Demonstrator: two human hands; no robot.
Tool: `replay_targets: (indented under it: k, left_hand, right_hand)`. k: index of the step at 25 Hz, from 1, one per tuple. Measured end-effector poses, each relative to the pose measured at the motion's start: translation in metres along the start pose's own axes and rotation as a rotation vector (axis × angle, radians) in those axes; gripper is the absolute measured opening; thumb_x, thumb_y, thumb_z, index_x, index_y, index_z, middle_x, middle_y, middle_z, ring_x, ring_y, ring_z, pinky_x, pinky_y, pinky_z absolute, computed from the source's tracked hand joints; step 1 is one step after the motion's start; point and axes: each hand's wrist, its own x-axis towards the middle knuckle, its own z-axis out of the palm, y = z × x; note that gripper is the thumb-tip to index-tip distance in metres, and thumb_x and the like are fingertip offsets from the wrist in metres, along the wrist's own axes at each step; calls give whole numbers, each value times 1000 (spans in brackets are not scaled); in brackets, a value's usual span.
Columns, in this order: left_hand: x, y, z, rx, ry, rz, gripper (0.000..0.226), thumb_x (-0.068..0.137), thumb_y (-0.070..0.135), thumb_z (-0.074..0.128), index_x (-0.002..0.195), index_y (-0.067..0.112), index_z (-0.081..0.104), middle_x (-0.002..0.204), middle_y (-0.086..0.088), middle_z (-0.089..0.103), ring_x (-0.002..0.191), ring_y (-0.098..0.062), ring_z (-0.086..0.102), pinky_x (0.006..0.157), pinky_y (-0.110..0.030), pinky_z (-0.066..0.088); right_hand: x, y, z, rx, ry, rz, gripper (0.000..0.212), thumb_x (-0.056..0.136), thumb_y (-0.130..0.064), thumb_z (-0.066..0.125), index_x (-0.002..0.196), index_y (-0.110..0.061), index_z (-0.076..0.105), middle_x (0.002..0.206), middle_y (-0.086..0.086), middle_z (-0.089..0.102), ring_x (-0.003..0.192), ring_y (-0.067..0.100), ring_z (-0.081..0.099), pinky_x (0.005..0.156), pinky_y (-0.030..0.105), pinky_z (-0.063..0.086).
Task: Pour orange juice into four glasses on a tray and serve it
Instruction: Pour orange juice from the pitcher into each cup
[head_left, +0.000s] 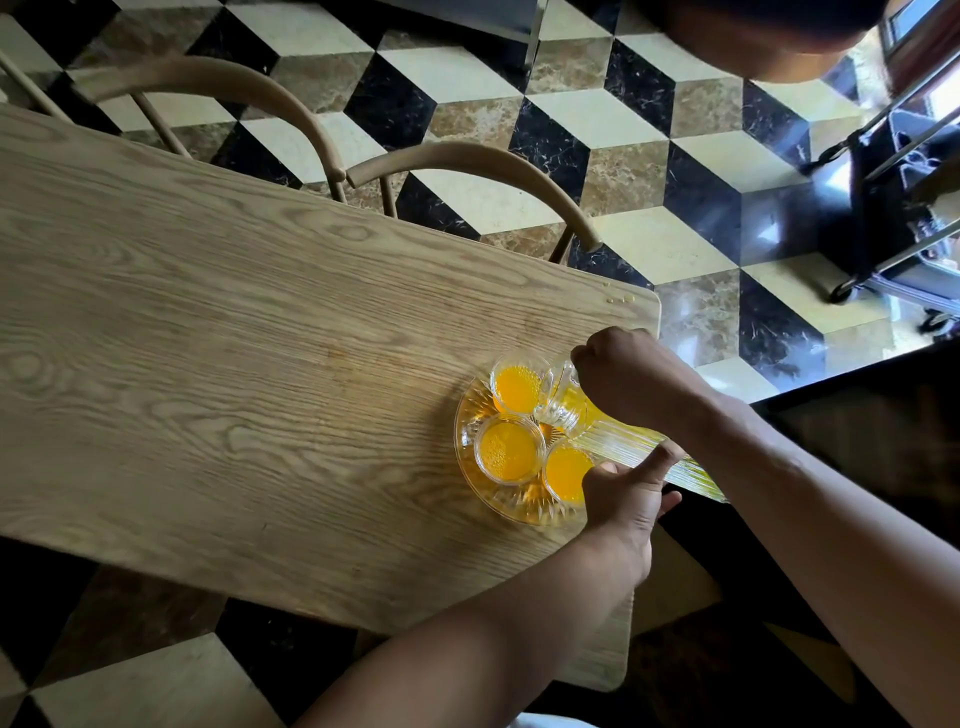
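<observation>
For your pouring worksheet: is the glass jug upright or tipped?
Tipped. The glass jug lies slanted, spout down over the fourth glass, gripped by the right hand.
</observation>
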Motion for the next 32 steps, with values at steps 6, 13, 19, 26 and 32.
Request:
replay_targets:
  k: [6, 13, 19, 26, 32]
  left_hand:
    - [4, 11, 8, -1, 11, 18, 99, 6, 67, 91, 78, 12, 52, 81, -13, 52, 72, -24, 54, 55, -25, 57]
    - [10, 20, 11, -35, -35, -27, 88, 22, 53, 100, 83, 11, 52, 67, -4, 53, 64, -20, 57, 59, -29, 59]
    - [10, 25, 15, -93, -41, -60, 103, 8, 62, 96, 87, 10, 55, 75, -9, 61, 54, -13, 61, 67, -35, 64]
    - [7, 34, 19, -135, -42, -98, 88, 15, 55, 101, 79, 15, 54, 90, -14, 61, 77, -22, 64, 68, -35, 63]
    - [7, 39, 22, -189, -48, -107, 100, 1, 66, 94, 77, 14, 55, 80, -11, 60, 75, -23, 64, 57, -30, 59]
  right_hand:
    - [16, -1, -4, -11, 6, 12, 36, 100, -26, 41, 71, -9, 54, 83, 18, 61, 73, 34, 59, 61, 33, 45]
    - [30, -11, -7, -57, -27, 21, 32, 99, -21, 43, 78, -4, 61, 69, 8, 52, 68, 31, 58, 60, 33, 46]
    - [40, -15, -4, -114, -54, 5, 33, 98, -20, 43, 70, -6, 54, 67, 8, 50, 61, 25, 51, 59, 32, 44]
    - [45, -24, -3, -199, -59, 1, 33, 97, -19, 43, 67, -8, 50, 65, 8, 49, 57, 23, 49, 55, 30, 39]
    - [48, -31, -5, -238, -70, -12, 34, 96, -19, 43, 64, -8, 48, 64, 7, 49, 54, 22, 47, 49, 26, 34]
